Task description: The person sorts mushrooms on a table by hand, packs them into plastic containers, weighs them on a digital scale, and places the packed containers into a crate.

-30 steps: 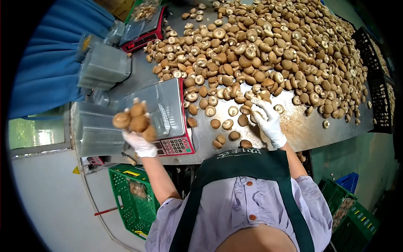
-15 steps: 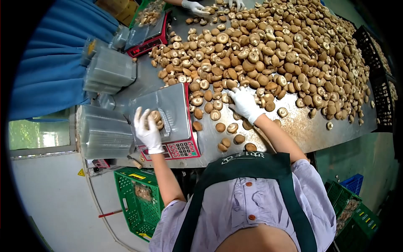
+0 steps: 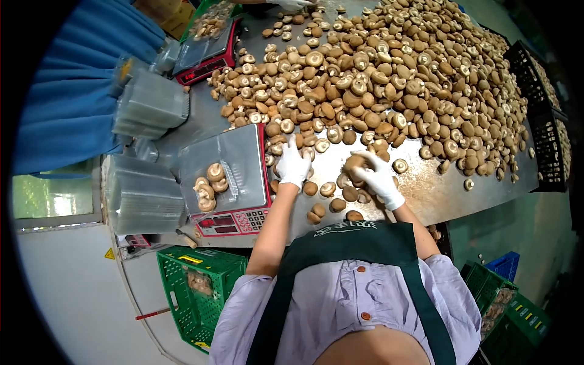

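Note:
My right hand (image 3: 378, 179), in a white glove, has its fingers closed round a brown shiitake mushroom (image 3: 354, 163) above the metal table. Right of the scale, my gloved left hand (image 3: 294, 165) reaches in among loose mushrooms at the pile's near edge, fingers stretched and apart, touching some of them. On the red-framed weighing scale (image 3: 246, 143) lies a clear plastic tray (image 3: 234, 182) with several mushrooms (image 3: 207, 193) in it. Loose mushrooms (image 3: 350, 193) lie between my hands and my apron.
A large mushroom pile (image 3: 420, 79) covers the table's far and right side. Stacks of clear trays (image 3: 146, 198) stand left of the scale. A second scale (image 3: 207, 61) and a co-worker's gloved hand (image 3: 295, 3) are at the far side. A green crate (image 3: 188, 298) sits below the table edge.
My left hand has left the tray on the scale and moved right to the pile; mushrooms now lie in the tray. My right hand has drawn back toward me and now grips a mushroom.

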`<state>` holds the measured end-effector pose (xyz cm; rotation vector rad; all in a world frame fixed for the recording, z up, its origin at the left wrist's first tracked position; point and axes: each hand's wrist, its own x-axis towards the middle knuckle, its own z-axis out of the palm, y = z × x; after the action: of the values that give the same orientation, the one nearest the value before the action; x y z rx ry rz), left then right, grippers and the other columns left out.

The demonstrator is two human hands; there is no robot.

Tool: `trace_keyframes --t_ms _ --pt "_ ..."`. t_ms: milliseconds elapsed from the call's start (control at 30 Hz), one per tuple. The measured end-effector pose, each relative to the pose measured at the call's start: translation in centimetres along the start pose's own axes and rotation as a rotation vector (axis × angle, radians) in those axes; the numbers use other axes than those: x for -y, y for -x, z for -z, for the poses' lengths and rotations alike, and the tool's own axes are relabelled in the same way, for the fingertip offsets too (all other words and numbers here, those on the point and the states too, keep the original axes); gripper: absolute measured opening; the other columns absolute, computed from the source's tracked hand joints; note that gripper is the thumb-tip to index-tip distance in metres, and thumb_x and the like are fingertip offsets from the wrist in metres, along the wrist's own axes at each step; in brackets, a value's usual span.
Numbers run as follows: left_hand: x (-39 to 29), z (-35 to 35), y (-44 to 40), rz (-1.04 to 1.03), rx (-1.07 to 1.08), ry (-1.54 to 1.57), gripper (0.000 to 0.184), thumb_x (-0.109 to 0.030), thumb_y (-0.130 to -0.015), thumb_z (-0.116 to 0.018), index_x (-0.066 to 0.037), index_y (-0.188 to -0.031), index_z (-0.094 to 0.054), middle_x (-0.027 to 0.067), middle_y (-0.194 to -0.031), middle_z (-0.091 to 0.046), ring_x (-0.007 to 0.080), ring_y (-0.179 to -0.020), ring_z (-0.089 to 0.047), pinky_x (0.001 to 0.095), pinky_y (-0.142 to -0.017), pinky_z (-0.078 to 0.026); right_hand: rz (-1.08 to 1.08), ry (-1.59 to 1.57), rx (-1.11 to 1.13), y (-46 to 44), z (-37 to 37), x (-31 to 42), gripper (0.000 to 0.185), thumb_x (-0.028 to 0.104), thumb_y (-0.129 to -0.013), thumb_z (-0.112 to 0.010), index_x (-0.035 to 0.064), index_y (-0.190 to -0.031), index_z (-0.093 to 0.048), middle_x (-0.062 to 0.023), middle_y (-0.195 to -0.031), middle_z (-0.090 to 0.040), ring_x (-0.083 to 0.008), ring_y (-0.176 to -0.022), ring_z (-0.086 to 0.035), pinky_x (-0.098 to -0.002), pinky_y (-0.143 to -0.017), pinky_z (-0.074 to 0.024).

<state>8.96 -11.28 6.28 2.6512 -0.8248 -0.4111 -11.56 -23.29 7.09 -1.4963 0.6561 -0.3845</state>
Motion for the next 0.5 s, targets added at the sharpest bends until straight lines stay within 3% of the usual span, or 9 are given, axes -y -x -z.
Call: trace_keyframes --t_ms 67,133,233,267,367,500 --pt "0.8 -1.3 0.2 -0.077 -0.033 0.158 0.063 -0.033 -0.08 -0.059 -0.009 -0.133 -0.037 0.023 -0.118 -0.053 0.0395 -0.1 -0.057 0.0459 -0.081 -0.049 -0.093 -0.328 -0.109 0.2 1.9 -0.8 0.04 0.02 -0.081 -0.063 0.0035 -0.117 -0.058 -0.0078 -0.109 -0.061 -0.0185 -0.1 -0.06 -0.0288 -0.087 -0.0465" --pt "0.2 -1.6 2.0 -0.159 -0.019 0.241 0.066 -0.033 -0.074 -0.068 -0.006 -0.128 -0.041 0.0228 -0.119 -0.054 0.0386 -0.107 -0.054 0.0417 -0.089 -0.045 -0.07 -0.836 -0.062 0.7 3.2 -1.1 0.043 0.022 -0.085 -0.054 -0.0003 -0.122 -0.051 -0.0142 -0.116 -0.058 -0.0219 -0.109 -0.056 -0.0442 -0.094 -0.0453" --pt "0.2 -1.9 4.1 -0.178 0.005 0.267 0.061 -0.037 -0.075 -0.068 -0.007 -0.123 -0.045 0.0189 -0.116 -0.057 0.0362 -0.105 -0.056 0.0394 -0.087 -0.046 -0.152 -1.15 -0.154 1.0 5.8 -2.9 0.035 0.027 -0.086 -0.055 0.0015 -0.11 -0.054 -0.0171 -0.113 -0.058 -0.0262 -0.109 -0.055 -0.0467 -0.093 -0.0453" --pt "0.2 -1.6 4.8 -0.197 -0.001 0.284 0.058 -0.038 -0.076 -0.068 -0.008 -0.121 -0.047 0.0173 -0.115 -0.057 0.035 -0.103 -0.057 0.0391 -0.085 -0.046 -0.241 -1.125 -0.275 0.8 6.3 -2.5 0.03 0.026 -0.087 -0.057 0.003 -0.107 -0.055 -0.0142 -0.105 -0.06 -0.0244 -0.102 -0.058 -0.0419 -0.088 -0.049" --pt "0.9 -1.1 6.2 -0.201 0.139 0.234 0.047 -0.036 -0.078 -0.067 -0.011 -0.115 -0.055 0.0129 -0.109 -0.059 0.0332 -0.099 -0.058 0.038 -0.082 -0.047 -0.204 -0.844 -0.312 1.0 7.8 -1.7 0.021 0.018 -0.088 -0.058 0.0038 -0.102 -0.057 -0.0066 -0.098 -0.061 -0.0158 -0.087 -0.061 -0.0302 -0.074 -0.0518" --pt "0.7 -0.2 6.2 -0.34 -0.032 0.21 0.04 -0.03 -0.08 -0.065 -0.01 -0.113 -0.059 0.0112 -0.11 -0.059 0.0303 -0.099 -0.059 0.0363 -0.083 -0.047 -0.045 -0.156 -0.322 -0.3 9.7 -1.1 0.021 0.008 -0.082 -0.059 -0.0016 -0.101 -0.062 -0.008 -0.099 -0.066 -0.0128 -0.089 -0.059 -0.024 -0.084 -0.0452"
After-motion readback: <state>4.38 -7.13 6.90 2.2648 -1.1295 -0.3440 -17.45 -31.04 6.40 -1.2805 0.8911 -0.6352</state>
